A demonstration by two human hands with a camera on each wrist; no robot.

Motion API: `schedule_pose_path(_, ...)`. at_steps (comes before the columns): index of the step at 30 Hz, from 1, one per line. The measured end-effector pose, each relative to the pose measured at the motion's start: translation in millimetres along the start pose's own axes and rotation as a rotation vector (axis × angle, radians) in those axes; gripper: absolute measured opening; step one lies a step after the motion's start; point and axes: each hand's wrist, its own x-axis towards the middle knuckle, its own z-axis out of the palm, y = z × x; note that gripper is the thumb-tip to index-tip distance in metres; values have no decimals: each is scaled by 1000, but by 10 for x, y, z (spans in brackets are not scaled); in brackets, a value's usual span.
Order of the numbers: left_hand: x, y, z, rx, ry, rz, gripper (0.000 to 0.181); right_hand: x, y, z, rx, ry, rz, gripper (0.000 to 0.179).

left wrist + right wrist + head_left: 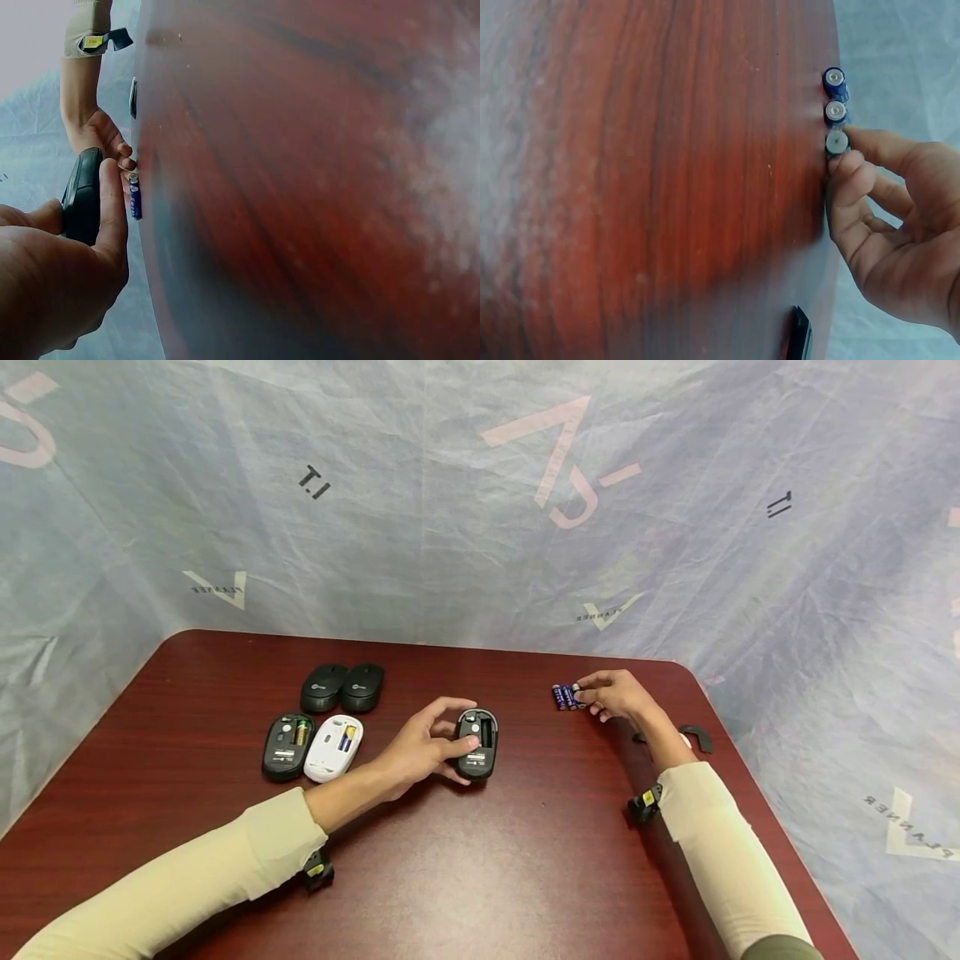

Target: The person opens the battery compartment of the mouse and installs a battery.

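My left hand (423, 745) grips a black computer mouse (467, 766) by its sides, underside up, the thumb on its lower face. Its battery bay is uncovered and looks vacant. In the left wrist view the mouse (84, 199) is seen edge-on, raised between thumb and fingers. At the far right of the table, my right hand (617, 695) pinches the end battery of a short row of blue batteries (560, 697). The right wrist view shows that battery (837, 142) end-on between thumb and finger, beside two others (835, 79).
Left of the hands lie an upturned black mouse (279, 760) and an upturned white mouse (327, 764), both with batteries in open bays. Two black mice (322, 685) stand upright behind them. Dark cover pieces (702, 739) and something white lie beside the right forearm. Fabric hangs behind the table.
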Motion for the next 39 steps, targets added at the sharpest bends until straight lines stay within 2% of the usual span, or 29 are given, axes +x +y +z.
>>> schedule_pose_path(9, -10, -19, -5, -5, 3, -2, 64, -70, 71, -45, -247, 92, -56, 40)
schedule_pose_path(12, -8, -24, -12, -7, 5, -7, 65, -124, 82, -56, -326, 102, -65, 37)
schedule_pose_path(18, -8, -18, -18, -10, 4, -9, 65, -203, 36, -23, -500, 104, -136, 38)
schedule_pose_path(22, -2, -24, -24, -11, 6, -11, 65, -217, 18, 6, -515, 99, -170, 37)
schedule_pose_path(24, 1, -27, -27, -13, 7, -12, 65, -231, 27, 13, -491, 105, -177, 36)
schedule_pose_path(27, 4, -29, -32, -17, 11, -11, 66, -273, 49, 32, -391, 111, -178, 36)
schedule_pose_path(35, 10, -48, -53, -24, 20, -12, 66, -416, 112, 135, 78, 83, -208, 44)
schedule_pose_path(39, 8, -53, -59, -28, 22, -14, 66, -475, 114, 206, 214, 75, -211, 46)
